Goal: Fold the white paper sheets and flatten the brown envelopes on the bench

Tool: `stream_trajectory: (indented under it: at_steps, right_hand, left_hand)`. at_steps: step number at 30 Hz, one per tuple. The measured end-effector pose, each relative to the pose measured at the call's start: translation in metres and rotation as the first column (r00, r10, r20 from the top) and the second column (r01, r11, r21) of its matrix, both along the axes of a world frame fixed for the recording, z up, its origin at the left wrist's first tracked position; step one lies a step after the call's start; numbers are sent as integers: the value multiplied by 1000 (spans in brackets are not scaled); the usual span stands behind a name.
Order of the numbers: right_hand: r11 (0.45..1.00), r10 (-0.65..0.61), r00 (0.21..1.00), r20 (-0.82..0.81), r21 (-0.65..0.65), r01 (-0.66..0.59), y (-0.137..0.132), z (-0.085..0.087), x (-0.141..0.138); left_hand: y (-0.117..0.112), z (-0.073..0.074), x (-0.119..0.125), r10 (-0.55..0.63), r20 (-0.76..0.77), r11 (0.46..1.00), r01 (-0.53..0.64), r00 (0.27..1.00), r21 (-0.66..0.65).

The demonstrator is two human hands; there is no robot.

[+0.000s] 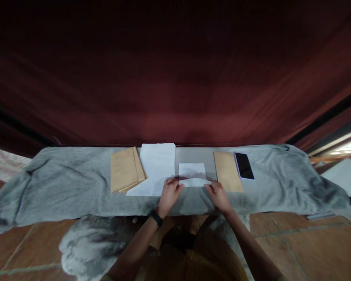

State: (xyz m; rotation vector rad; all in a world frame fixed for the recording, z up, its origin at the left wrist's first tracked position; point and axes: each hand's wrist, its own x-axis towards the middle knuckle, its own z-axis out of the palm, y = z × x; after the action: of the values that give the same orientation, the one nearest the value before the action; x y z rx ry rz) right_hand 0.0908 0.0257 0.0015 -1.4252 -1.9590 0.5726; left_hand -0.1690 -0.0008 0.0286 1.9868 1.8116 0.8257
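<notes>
A sheet of white paper (192, 169) was held by both hands at the middle of a narrow surface covered with grey cloth (76, 175). Its far part was laid flat; its near part was bent up and over in a slightly bowed strip. The left end of this strip was pinched between the thumb and curled fingers of the left hand (170, 191), and the right end was gripped in the same way by the right hand (218, 194). A dark band (156, 217) was worn on the left wrist.

To the left, a stack of white sheets (158, 168) was partly overlapped by a fanned pile of brown envelopes (123, 169). To the right, a single brown envelope (228, 171) was placed just beside a dark-screened phone (244, 166); whether this envelope was touched by the right hand could not be told. A dark red curtain (175, 97) was hung behind, and tiled floor (316, 246) was seen below.
</notes>
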Motion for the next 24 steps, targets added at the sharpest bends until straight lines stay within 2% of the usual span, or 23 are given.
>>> stream_trajectory:
  at_steps: [11, 17, 20, 24]
  right_hand:
    - [995, -93, 990, 105, -32, 96, 31, 2, -15]
    - [987, -159, 948, 277, 68, 146, 42, -4, -25]
    - [982, -172, 934, 313, 125, 139, 44, -5, -31]
    - [975, -196, 898, 393, 173, 137, 43, 0, -37]
  left_hand:
    - [36, -8, 6, 153, 109, 988, -149, 982, -39]
    - [41, -10, 10, 218, 119, 976, -214, 969, -51]
    - [41, -8, 14, 229, 51, 973, -228, 972, -11]
    - [40, -4, 21, 262, -148, 965, -259, 954, 40]
